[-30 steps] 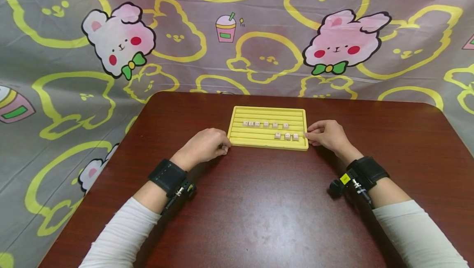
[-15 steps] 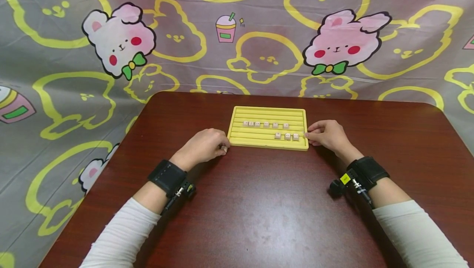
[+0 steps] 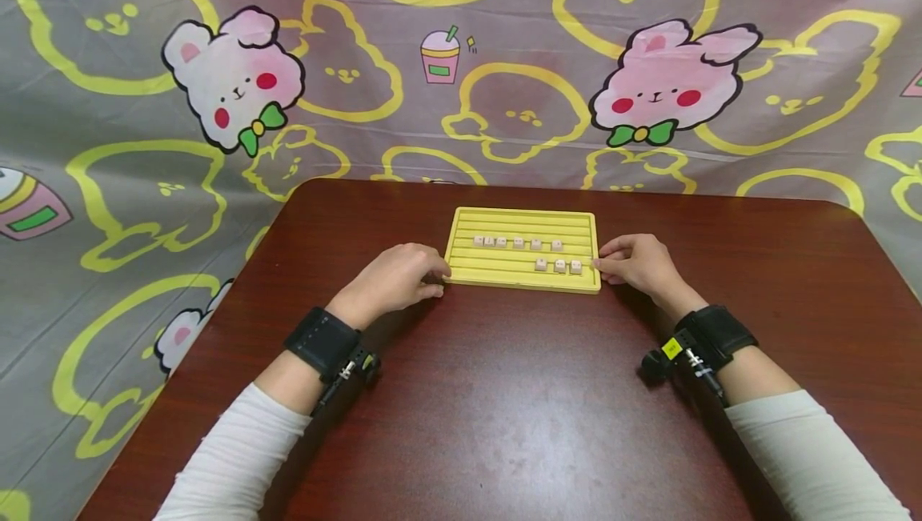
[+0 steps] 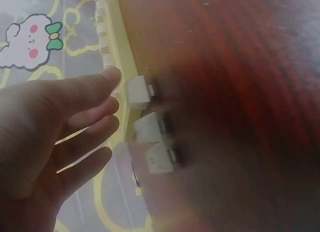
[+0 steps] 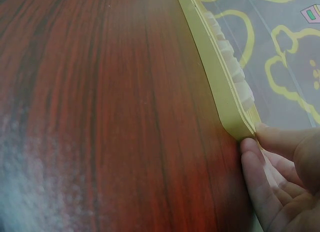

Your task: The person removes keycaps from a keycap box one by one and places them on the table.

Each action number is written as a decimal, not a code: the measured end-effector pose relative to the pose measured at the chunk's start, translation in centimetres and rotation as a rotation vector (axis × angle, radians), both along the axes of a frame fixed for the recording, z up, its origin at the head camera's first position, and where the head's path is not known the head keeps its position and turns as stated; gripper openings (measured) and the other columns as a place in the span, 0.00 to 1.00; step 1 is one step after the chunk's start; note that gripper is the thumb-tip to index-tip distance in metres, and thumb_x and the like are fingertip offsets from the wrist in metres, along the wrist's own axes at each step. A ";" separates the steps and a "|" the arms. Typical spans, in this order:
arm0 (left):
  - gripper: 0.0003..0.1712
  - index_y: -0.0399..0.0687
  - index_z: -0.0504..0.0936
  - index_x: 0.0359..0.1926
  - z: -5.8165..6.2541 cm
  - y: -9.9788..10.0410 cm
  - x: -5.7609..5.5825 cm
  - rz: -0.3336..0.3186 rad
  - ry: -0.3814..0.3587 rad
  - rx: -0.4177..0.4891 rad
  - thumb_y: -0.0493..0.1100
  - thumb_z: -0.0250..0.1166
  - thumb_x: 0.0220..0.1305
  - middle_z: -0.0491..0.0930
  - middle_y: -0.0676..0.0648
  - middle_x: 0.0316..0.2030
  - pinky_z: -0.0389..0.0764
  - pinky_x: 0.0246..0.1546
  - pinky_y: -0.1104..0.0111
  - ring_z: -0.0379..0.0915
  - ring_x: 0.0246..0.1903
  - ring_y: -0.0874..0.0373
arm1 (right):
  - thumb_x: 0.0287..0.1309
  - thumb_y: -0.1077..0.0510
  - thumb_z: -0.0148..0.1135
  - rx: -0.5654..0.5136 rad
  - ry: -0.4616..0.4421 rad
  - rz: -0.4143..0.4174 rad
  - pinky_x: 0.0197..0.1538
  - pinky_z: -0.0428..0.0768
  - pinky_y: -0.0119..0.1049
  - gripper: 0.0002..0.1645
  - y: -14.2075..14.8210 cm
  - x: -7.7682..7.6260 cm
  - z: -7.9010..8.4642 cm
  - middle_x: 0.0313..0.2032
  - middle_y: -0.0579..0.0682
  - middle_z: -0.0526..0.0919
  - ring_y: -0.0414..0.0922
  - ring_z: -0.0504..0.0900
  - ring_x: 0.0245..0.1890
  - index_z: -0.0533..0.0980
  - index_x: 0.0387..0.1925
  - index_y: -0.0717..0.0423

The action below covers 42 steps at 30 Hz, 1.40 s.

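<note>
Lying near the far edge of the tabletop (image 3: pixel 526 401), the tray (image 3: pixel 519 284) seems light, stiff, best held at its sides; by the right hand (image 3: pixel 637 262) it is pinched, by the loosely spread left hand (image 3: pixel 398 276) nothing.

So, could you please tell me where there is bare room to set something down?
The widest bare patch of table lies between the sleeves, in front of the yellow tray. More lies right of the right hand. It is crowded by the tray's left end, with the left hand and three pale pieces.
</note>
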<state>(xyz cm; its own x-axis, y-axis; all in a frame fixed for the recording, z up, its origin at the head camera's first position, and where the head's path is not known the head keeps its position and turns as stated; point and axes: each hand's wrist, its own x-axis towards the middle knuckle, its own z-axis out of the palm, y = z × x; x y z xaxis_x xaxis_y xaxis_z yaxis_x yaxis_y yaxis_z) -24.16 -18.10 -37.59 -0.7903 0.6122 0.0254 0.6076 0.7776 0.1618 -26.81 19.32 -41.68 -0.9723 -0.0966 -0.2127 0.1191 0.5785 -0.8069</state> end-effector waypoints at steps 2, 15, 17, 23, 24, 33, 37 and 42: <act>0.12 0.49 0.88 0.44 0.2 0.1 -0.2 -0.004 0.003 0.010 0.42 0.73 0.58 0.87 0.50 0.39 0.82 0.45 0.63 0.82 0.41 0.57 | 0.60 0.58 0.68 -0.002 0.003 0.000 0.35 0.86 0.32 0.21 0.0 0.0 -0.1 0.42 0.63 0.87 0.36 0.84 0.28 0.77 0.50 0.68; 0.16 0.47 0.86 0.51 1.5 2.1 -1.7 -0.038 0.013 0.038 0.46 0.69 0.64 0.86 0.49 0.47 0.81 0.49 0.61 0.82 0.47 0.55 | 0.60 0.57 0.68 -0.008 0.018 0.006 0.35 0.86 0.33 0.21 0.1 0.0 -0.2 0.43 0.64 0.86 0.37 0.85 0.29 0.78 0.50 0.68; 0.17 0.48 0.85 0.53 1.7 2.6 -2.1 -0.042 0.007 0.036 0.47 0.68 0.64 0.86 0.49 0.48 0.81 0.50 0.61 0.82 0.48 0.54 | 0.60 0.57 0.68 -0.007 0.018 0.008 0.36 0.86 0.33 0.22 0.1 0.0 -0.2 0.44 0.64 0.86 0.38 0.85 0.30 0.78 0.50 0.68; 0.19 0.49 0.83 0.56 1.6 4.6 -2.8 -0.067 0.008 0.038 0.47 0.67 0.65 0.85 0.50 0.51 0.81 0.50 0.62 0.81 0.50 0.55 | 0.60 0.57 0.68 -0.006 0.016 0.014 0.36 0.86 0.33 0.22 0.1 0.0 -0.1 0.44 0.64 0.86 0.37 0.85 0.30 0.78 0.50 0.68; 0.19 0.49 0.83 0.56 1.6 4.9 -2.9 -0.073 0.011 0.038 0.48 0.67 0.65 0.84 0.50 0.51 0.81 0.50 0.62 0.81 0.51 0.55 | 0.60 0.57 0.68 -0.008 0.015 0.014 0.36 0.86 0.33 0.22 0.1 0.0 -0.1 0.44 0.64 0.86 0.37 0.85 0.30 0.78 0.50 0.68; 0.20 0.47 0.82 0.57 0.9 8.1 -3.7 -0.124 -0.002 0.055 0.47 0.66 0.66 0.83 0.48 0.53 0.79 0.56 0.63 0.79 0.53 0.55 | 0.60 0.57 0.69 -0.005 0.010 0.015 0.36 0.86 0.33 0.22 0.1 0.0 0.1 0.44 0.65 0.86 0.38 0.86 0.30 0.78 0.51 0.68; 0.19 0.47 0.83 0.57 0.5 9.6 -4.0 -0.153 -0.004 0.050 0.47 0.65 0.67 0.83 0.49 0.53 0.78 0.57 0.63 0.78 0.54 0.56 | 0.60 0.58 0.68 -0.002 0.007 0.013 0.36 0.86 0.33 0.22 0.1 0.1 0.1 0.44 0.65 0.86 0.38 0.85 0.30 0.78 0.51 0.68; 0.16 0.46 0.84 0.52 0.0 11.0 -4.3 -0.210 0.021 0.052 0.46 0.65 0.67 0.84 0.48 0.48 0.78 0.55 0.64 0.80 0.49 0.56 | 0.60 0.58 0.68 -0.011 0.009 0.009 0.36 0.86 0.33 0.22 0.1 0.1 0.0 0.44 0.65 0.86 0.38 0.85 0.29 0.77 0.51 0.69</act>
